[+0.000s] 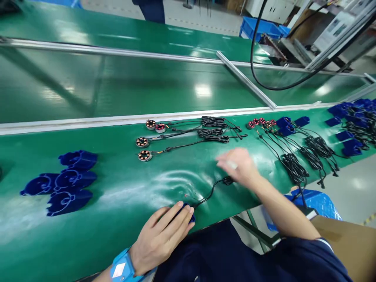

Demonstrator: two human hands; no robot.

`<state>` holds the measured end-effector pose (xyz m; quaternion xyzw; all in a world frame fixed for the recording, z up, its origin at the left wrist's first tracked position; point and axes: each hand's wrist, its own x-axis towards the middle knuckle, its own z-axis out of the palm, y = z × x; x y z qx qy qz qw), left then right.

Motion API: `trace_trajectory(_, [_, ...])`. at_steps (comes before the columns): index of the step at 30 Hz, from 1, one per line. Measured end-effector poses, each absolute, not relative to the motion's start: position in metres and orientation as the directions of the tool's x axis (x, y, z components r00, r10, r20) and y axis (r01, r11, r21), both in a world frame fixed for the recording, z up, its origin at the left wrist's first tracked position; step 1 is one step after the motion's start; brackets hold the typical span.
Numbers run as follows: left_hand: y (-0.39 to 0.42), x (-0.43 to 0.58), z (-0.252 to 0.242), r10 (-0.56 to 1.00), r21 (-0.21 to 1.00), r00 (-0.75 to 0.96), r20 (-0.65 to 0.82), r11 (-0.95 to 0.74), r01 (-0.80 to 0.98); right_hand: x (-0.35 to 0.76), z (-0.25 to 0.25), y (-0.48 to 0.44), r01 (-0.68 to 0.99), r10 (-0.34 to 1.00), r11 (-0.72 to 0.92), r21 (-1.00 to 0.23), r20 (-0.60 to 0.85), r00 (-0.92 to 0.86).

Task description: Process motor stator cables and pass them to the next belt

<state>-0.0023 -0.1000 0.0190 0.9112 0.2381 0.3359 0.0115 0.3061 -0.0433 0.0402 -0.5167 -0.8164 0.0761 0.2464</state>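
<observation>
Near the front edge of the bench, my left hand (167,231) is wrapped over a dark blue plastic housing (192,216), pressing it against the green surface. Most of that housing is hidden by the fingers. A black cable (210,194) runs from it to a small dark coil (227,180) beside my right hand (239,168). My right hand is curled and blurred by motion, with a small whitish patch at the fingers; what it holds, if anything, is unclear.
Blue housings (70,178) stand at the left. Round copper-wound motor stators (144,155) with bundled black cables (214,133) lie behind the hands. More stators, cables and blue housings (348,135) spread along the right. A metal rail (246,80) and a hanging black cable (252,58) are beyond.
</observation>
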Motion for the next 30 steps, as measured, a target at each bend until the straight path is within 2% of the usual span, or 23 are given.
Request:
trace_trajectory(3, [-0.102,-0.009,0.018,0.49,0.228,0.629,0.604,-0.862,0.452,0.385,0.037,-0.003,0.975,0.888,0.074,-0.21,0.46,0.031])
trace_trajectory(5, [-0.101,-0.02,0.017,0.58,0.266,0.549,0.601,-0.794,0.547,0.43,0.026,0.017,0.993,0.864,-0.031,-0.117,0.495,0.086])
trace_trajectory(7, [-0.098,-0.04,0.015,0.691,0.304,0.377,0.617,-0.65,0.696,0.462,0.009,0.031,0.999,0.876,-0.031,-0.026,0.482,0.04])
trace_trajectory(9, [-0.091,-0.066,0.013,0.777,0.37,0.108,0.62,-0.412,0.833,0.483,-0.012,0.041,1.0,0.891,-0.005,0.011,0.454,-0.001])
trace_trajectory(11, [-0.084,-0.096,0.009,0.794,0.428,-0.132,0.594,-0.173,0.887,0.493,-0.029,0.046,1.0,0.864,0.009,0.004,0.503,-0.01])
trace_trajectory(13, [-0.08,-0.123,0.005,0.805,0.443,-0.234,0.545,-0.039,0.896,0.492,-0.036,0.045,0.998,0.816,0.054,-0.012,0.577,-0.037])
trace_trajectory(16, [-0.077,-0.147,-0.002,0.855,0.448,-0.209,0.474,-0.03,0.894,0.473,-0.025,0.033,0.993,0.802,0.101,-0.064,0.596,-0.044])
trace_trajectory(20, [-0.075,-0.14,-0.008,0.905,0.477,-0.078,0.418,-0.145,0.867,0.42,0.017,0.021,0.969,0.761,0.189,-0.161,0.647,-0.041])
trace_trajectory(24, [-0.065,-0.093,-0.008,0.911,0.54,0.16,0.379,-0.359,0.761,0.348,0.058,0.015,0.869,0.644,0.455,-0.195,0.746,-0.169])
trace_trajectory(27, [-0.049,-0.05,-0.003,0.897,0.604,0.279,0.342,-0.437,0.666,0.292,0.072,0.012,0.719,0.584,0.66,-0.216,0.75,-0.311])
trace_trajectory(30, [-0.033,-0.02,-0.001,0.856,0.605,0.404,0.323,-0.515,0.608,0.249,0.066,0.008,0.536,0.505,0.815,-0.218,0.72,-0.475])
